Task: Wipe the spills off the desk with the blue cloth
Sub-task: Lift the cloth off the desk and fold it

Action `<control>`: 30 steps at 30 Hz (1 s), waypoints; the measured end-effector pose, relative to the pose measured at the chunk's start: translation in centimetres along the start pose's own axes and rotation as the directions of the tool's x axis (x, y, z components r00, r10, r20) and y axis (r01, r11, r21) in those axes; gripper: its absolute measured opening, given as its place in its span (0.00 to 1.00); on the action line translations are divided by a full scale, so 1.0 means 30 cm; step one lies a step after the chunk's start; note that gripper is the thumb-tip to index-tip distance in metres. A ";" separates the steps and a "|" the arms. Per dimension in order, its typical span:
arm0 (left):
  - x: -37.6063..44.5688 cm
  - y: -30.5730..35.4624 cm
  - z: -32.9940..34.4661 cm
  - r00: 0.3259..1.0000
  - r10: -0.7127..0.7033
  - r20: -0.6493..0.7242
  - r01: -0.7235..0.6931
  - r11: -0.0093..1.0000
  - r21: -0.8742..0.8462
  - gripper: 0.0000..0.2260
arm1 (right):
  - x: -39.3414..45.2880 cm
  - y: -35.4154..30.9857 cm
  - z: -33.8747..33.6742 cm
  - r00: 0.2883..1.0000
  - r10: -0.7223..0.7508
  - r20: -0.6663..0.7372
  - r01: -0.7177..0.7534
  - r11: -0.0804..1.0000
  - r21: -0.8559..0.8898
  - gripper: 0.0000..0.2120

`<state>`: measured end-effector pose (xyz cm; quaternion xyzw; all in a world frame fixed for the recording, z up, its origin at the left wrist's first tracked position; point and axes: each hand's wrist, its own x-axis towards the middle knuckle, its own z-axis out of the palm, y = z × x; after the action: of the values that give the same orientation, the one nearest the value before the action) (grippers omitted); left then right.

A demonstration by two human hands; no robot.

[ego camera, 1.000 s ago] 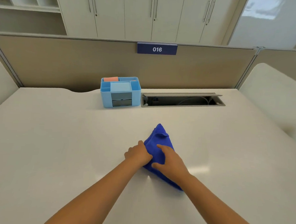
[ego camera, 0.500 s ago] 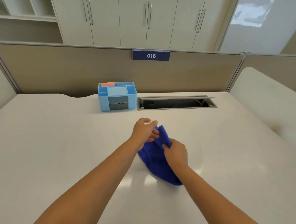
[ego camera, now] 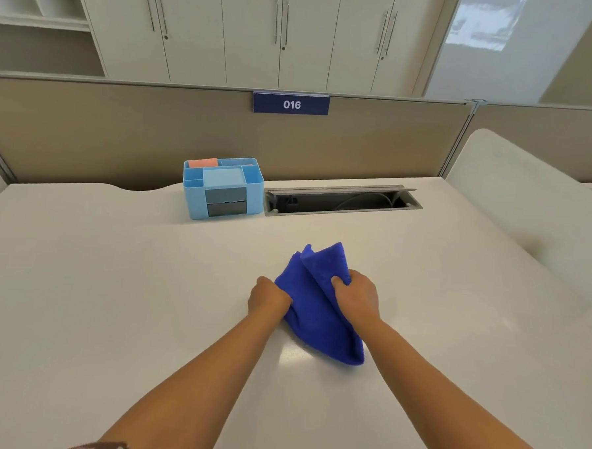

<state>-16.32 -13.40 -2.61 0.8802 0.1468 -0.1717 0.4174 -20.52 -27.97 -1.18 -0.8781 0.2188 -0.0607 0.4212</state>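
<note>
Ok so from where I'm standing, starting at the left: there's one light blue plastic desk organiser point(ego camera: 223, 188) at the back of the pale off-white counter point(ego camera: 79, 281), with several open compartments on top, something pinkish-orange sticking out of the back left one, and two dark drawer fronts facing the person. Just to its right is a single grey cable hatch point(ego camera: 342, 201) sunk into the counter, lid propped open, cables visible inside. Above both, on the beige partition, one dark blue sign point(ego camera: 290, 104) reading 016.

Mid-counter, well in front of the organiser, it's two bare hands on one cloth. The left hand point(ego camera: 268, 296) is curled in a loose fist against the cloth's left edge, its fingers tucked under so I can't tell exactly how they grip. The bright blue microfibre cloth point(ego camera: 317, 314) is folded into a long bunched wedge; its long axis runs from near-right up to far-left-ish, rounded end towards the person resting on the counter, the far end pointing up and away towards the hatch with its loose corners lifted. The right hand point(ego camera: 357, 298) has its fingers closed around the upper right fold, thumb pressed into the fabric.
</note>
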 end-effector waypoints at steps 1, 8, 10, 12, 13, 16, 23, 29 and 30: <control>0.006 -0.001 -0.006 1.000 -0.011 -0.019 0.010 0.999 -0.051 0.15 | -0.003 -0.001 0.005 1.000 -0.008 0.006 0.009 1.000 -0.005 0.14; -0.027 0.054 -0.027 0.979 0.122 -0.160 -0.160 0.956 -0.245 0.17 | -0.035 -0.017 0.022 0.987 -0.024 0.160 0.007 0.994 0.107 0.16; -0.049 0.108 -0.030 0.971 0.205 -0.123 -0.237 0.897 -0.372 0.16 | -0.050 -0.031 0.031 0.958 -0.093 0.271 0.056 0.989 0.140 0.11; -0.065 0.160 -0.036 0.949 0.299 -0.101 -0.314 0.863 -0.397 0.16 | -0.056 -0.044 0.039 0.938 -0.140 0.318 0.099 0.985 0.140 0.04; -0.070 0.183 -0.041 0.937 0.339 -0.080 -0.341 0.847 -0.408 0.16 | -0.051 -0.048 0.038 0.945 -0.147 0.291 0.117 0.986 0.116 0.07; -0.077 0.231 -0.062 0.906 0.419 0.050 -0.341 0.797 -0.497 0.17 | -0.027 -0.070 0.013 0.988 -0.095 0.121 0.096 0.995 -0.005 0.05; -0.018 0.148 -0.099 0.945 0.328 0.001 -0.284 0.819 -0.498 0.27 | 0.028 -0.201 -0.131 0.991 -0.044 0.124 0.012 0.968 0.251 0.05; -0.001 0.035 -0.050 0.767 0.427 0.478 0.131 0.625 -0.770 0.39 | 0.052 -0.369 -0.248 0.900 -0.146 0.412 -0.077 0.875 0.478 0.04; 0.001 0.025 -0.045 0.718 0.480 0.504 0.197 0.554 -0.809 0.39 | 0.063 -0.378 -0.257 0.887 -0.131 0.443 -0.139 0.839 0.526 0.04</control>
<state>-15.75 -12.78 -1.30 0.4628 -0.0325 -0.3541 0.8120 -17.30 -28.06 12.26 -0.7102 0.0877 0.0912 0.6925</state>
